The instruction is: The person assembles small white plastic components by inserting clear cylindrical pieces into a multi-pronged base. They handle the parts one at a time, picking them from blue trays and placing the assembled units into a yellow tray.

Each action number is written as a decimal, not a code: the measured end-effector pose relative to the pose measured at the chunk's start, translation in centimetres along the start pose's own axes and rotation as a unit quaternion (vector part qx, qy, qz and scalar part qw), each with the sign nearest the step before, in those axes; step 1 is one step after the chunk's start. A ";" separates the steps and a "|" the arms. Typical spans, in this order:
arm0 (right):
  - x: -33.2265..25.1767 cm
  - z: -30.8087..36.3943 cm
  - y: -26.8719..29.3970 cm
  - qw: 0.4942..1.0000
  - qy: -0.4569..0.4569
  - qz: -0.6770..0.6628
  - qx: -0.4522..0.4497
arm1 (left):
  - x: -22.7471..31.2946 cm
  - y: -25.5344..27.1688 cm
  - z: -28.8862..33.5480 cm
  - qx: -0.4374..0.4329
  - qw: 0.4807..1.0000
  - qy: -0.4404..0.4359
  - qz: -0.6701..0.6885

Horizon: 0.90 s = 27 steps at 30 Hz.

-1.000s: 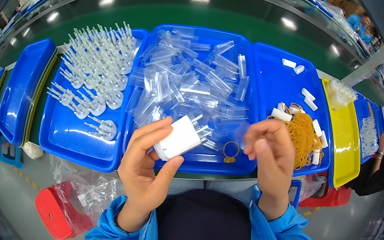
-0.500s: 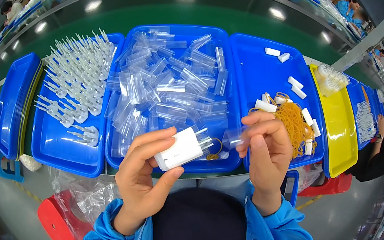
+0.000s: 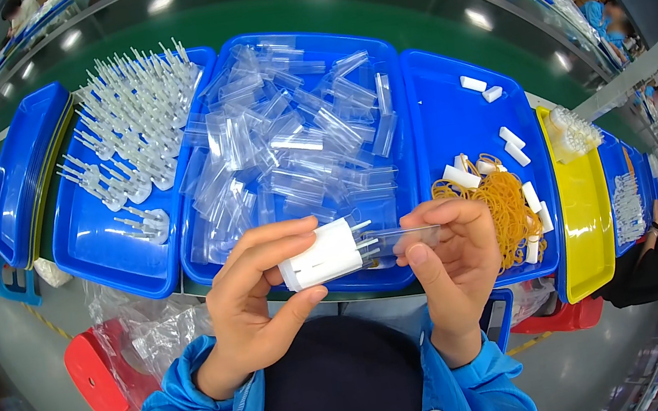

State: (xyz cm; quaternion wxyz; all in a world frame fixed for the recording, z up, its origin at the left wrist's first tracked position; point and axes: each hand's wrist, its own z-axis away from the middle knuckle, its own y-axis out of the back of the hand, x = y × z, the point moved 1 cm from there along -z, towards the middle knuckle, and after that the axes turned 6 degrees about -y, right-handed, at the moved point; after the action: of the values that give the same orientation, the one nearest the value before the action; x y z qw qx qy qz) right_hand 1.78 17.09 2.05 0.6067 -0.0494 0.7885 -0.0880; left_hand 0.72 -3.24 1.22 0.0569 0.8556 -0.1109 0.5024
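Leftmost, pronged white parts (image 3: pixel 140 118) stand crowded in a blue tray (image 3: pixel 106 266), between ten and eleven o'clock from the white bundle (image 3: pixel 324 255); they are well apart from the hands and seem no hazard. The left hand (image 3: pixel 253 292), at about half past eight from the bundle, pinches it between thumb and fingers. If that hold slackens, the white pieces could slide past one another and splay. Loose clear plastic pieces (image 3: pixel 278 141) lie toward twelve o'clock; a dropped part might be lost among them. Rods (image 3: pixel 365 243) jut from the bundle toward three o'clock, their tips uneven, so one could catch the edge of the clear sleeve (image 3: pixel 422 237) and crease it. The right hand (image 3: pixel 461 250) pinches that thin sleeve; squeezing hard could flatten its mouth. Whether sleeve and rods touch, I cannot tell. Farther toward three o'clock, tangled rubber bands (image 3: pixel 505 214) could snag the fingers.
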 end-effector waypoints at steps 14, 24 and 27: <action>-0.1 0.1 -0.1 0.999 -0.024 0.015 -0.015 | 0.0 -0.5 0.1 0.004 1.000 0.004 -0.013; -0.3 1.0 1.2 0.999 0.034 -0.020 0.023 | 1.8 -2.8 -1.0 -0.044 0.977 -0.071 -0.197; -0.6 1.4 2.3 0.998 0.044 -0.035 0.027 | 2.4 -4.2 -1.2 -0.052 0.973 -0.082 -0.210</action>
State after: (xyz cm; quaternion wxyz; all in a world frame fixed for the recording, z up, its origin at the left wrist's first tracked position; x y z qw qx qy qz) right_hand 3.36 19.36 1.81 0.5692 -0.0567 0.8094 -0.1329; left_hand 1.87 0.79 3.90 0.1959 0.8939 0.0410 0.4012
